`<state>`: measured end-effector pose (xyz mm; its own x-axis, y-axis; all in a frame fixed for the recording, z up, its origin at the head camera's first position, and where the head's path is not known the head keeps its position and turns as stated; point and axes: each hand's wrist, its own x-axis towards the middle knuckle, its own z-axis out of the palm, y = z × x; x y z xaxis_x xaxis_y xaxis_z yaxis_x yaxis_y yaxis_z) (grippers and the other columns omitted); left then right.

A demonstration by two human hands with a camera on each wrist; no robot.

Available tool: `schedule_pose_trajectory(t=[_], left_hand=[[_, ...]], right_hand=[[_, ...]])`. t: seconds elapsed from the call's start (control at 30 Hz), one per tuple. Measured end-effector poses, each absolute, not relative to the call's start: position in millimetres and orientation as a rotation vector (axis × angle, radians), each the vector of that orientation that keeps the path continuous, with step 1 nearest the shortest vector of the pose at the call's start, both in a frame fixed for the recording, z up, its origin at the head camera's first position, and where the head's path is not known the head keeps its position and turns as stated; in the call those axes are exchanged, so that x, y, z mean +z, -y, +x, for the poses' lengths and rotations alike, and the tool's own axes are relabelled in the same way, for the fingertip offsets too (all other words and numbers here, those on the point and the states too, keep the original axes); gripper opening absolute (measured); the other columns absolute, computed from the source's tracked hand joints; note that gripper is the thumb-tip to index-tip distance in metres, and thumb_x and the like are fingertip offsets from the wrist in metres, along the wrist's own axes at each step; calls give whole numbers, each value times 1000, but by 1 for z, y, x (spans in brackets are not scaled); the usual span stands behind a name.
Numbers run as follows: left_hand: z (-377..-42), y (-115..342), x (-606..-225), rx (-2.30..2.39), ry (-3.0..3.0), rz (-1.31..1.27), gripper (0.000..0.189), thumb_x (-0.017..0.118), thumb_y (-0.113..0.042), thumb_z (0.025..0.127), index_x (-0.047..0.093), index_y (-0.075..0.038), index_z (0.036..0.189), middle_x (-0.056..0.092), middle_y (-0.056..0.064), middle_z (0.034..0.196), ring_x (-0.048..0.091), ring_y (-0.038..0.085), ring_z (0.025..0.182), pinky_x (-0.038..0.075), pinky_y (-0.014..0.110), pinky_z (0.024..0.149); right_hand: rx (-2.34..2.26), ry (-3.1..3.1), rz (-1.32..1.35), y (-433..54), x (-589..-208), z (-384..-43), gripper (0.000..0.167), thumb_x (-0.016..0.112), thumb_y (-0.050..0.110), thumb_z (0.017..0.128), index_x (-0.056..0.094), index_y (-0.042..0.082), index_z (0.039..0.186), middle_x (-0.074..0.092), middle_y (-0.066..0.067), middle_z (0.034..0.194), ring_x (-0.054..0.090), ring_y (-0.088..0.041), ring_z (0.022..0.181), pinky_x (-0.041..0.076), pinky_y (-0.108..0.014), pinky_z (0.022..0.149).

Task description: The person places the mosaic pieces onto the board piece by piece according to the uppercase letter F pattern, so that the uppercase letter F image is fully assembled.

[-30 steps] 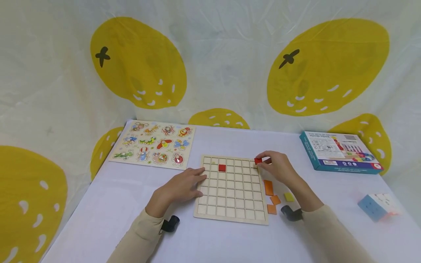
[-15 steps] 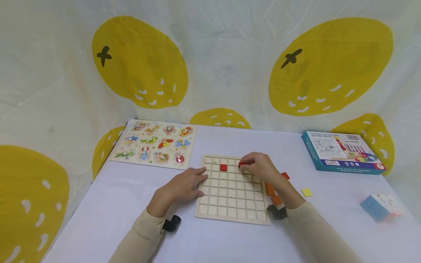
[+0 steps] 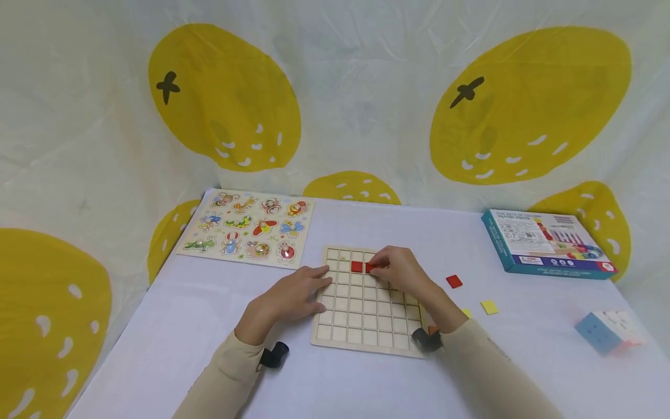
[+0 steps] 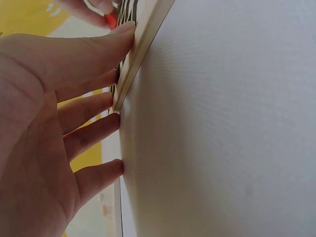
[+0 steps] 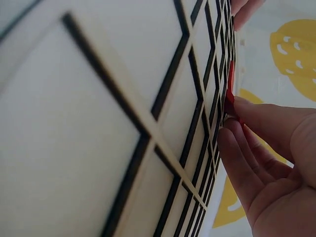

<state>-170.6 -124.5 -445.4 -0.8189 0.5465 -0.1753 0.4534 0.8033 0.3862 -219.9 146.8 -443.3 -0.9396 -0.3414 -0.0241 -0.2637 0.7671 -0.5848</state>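
Observation:
A wooden grid board (image 3: 354,320) of square cells lies on the white table. One red square tile (image 3: 356,266) sits in a cell of its second row. My right hand (image 3: 400,270) pinches another red tile (image 3: 369,267) at the cell just right of it; the right wrist view shows this tile (image 5: 229,101) tilted between thumb and fingers. My left hand (image 3: 295,294) rests at the board's left edge with its fingers spread. In the left wrist view the thumb of the left hand (image 4: 59,108) touches the board's rim (image 4: 143,47).
Right of the board lie a loose red tile (image 3: 453,281) and a yellow tile (image 3: 489,306); orange pieces are mostly hidden by the right forearm. An insect picture puzzle (image 3: 246,230) stands back left. A boxed toy (image 3: 546,243) and a puzzle cube (image 3: 607,331) are at the right.
My right hand has carried the red tile leftward from the board's upper right corner to beside the placed red tile. A loose red tile at the right came into view. My left hand stays put.

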Motion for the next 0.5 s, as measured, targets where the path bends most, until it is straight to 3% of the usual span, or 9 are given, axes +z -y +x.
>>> schedule_pose_trajectory(t=[0.33,0.5], left_hand=[[-170,123,-445,467,-2716,769,63,76,-33,91,56,-13,147,39,5,166,42,28,150,41,46,120],[-170,123,-446,452,-2720,776,63,77,-33,91,57,-13,147,39,5,165,43,29,149,42,47,120]], right_hand=[[-836,-2858,-389,-141,-441,-220,12,81,14,86,80,9,98,78,-5,99,69,-16,88,59,-37,86],[-806,-2883,-438,-139,-441,-220,10,83,11,84,80,6,91,78,-5,90,66,-14,79,58,-31,77]])
